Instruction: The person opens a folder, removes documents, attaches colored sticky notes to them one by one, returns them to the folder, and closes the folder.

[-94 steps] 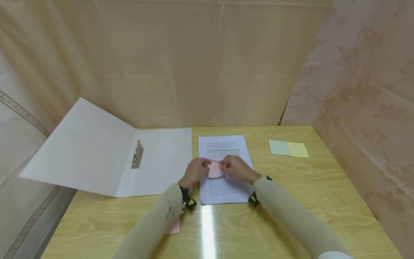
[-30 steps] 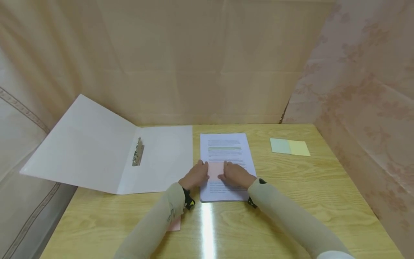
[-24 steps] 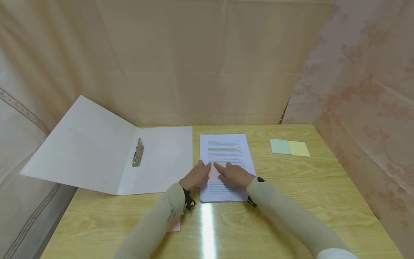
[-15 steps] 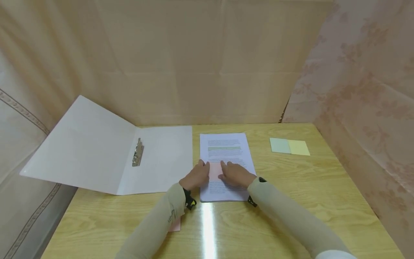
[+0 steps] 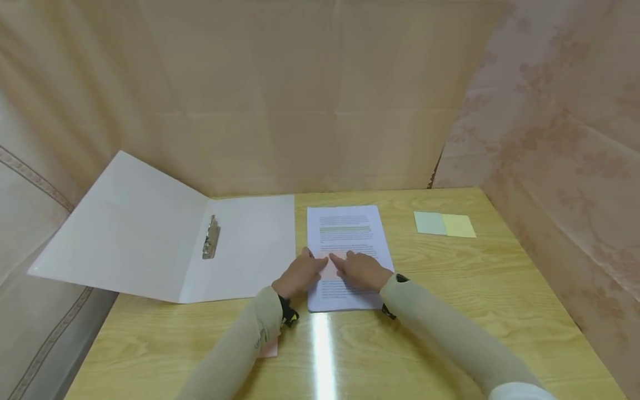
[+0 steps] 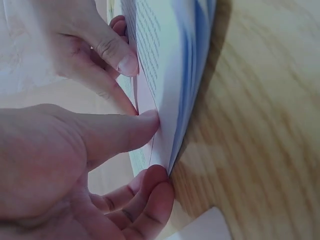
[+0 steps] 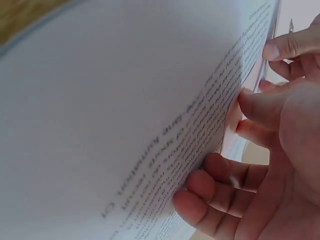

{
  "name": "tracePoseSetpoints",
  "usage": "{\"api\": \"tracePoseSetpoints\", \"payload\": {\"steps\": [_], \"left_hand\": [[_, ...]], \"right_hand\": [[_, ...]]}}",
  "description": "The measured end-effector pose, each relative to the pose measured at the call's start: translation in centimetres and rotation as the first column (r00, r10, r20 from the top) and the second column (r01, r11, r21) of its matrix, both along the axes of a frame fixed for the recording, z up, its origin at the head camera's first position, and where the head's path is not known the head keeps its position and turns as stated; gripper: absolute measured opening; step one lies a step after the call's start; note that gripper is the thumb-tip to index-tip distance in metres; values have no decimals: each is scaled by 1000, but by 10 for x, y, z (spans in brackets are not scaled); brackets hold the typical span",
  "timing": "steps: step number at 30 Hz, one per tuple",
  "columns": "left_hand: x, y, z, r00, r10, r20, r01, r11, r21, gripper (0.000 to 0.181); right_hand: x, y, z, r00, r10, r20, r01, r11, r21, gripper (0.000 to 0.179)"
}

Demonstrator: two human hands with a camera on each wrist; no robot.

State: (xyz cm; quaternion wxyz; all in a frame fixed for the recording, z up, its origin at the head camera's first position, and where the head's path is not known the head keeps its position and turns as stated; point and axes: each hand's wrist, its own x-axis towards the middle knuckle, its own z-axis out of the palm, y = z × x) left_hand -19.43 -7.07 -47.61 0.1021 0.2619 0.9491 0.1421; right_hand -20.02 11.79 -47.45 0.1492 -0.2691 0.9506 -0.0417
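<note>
A pink note (image 5: 329,271) is laid on the top page of the paper stack (image 5: 345,240), nearer than its green-highlighted line. It is pressed by fingers of the left hand (image 5: 299,273) and right hand (image 5: 364,271), apparently so that it is kept flat; neither grip is closed around anything. The white folder (image 5: 250,239) is spread open leftward, perhaps so its metal clip (image 5: 211,238) is left reachable. The note's edges are partly covered by fingers, a second pink paper (image 5: 270,349) is mostly hidden under the left sleeve (image 5: 235,350), and fine print is hard to make out.
</note>
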Motion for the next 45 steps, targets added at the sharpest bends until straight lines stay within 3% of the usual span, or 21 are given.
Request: {"api": "tracePoseSetpoints", "payload": {"steps": [5,9,12,15,20,29,38,45], "left_hand": [[-1,4,0,1000,-4,-31,2,998,-55,44],[-5,3,4,1000,23,20,-22,998,-55,51],[-6,-4,5,994,46,102,-47,999,8,49],[-4,-13,6,982,42,182,-66,989,129,39],[4,-26,13,971,44,235,-96,972,216,39],[14,-39,34,961,130,244,-179,965,189,37],[33,-55,33,958,164,237,-206,965,164,32],[54,-70,28,954,188,233,-224,964,141,9]], "right_hand": [[2,3,-2,998,-50,-36,50,999,9,55],[-1,3,-1,995,-92,-25,93,995,46,63],[-5,3,-1,994,-110,-5,110,993,30,65],[-6,5,-1,992,-125,-1,125,992,1,59],[-3,8,-2,991,-130,-13,128,989,-74,28],[7,5,3,990,-112,-89,96,982,-166,23],[21,0,8,991,-80,-107,54,974,-221,30],[26,-1,6,993,-90,-78,70,971,-229,31]]}}
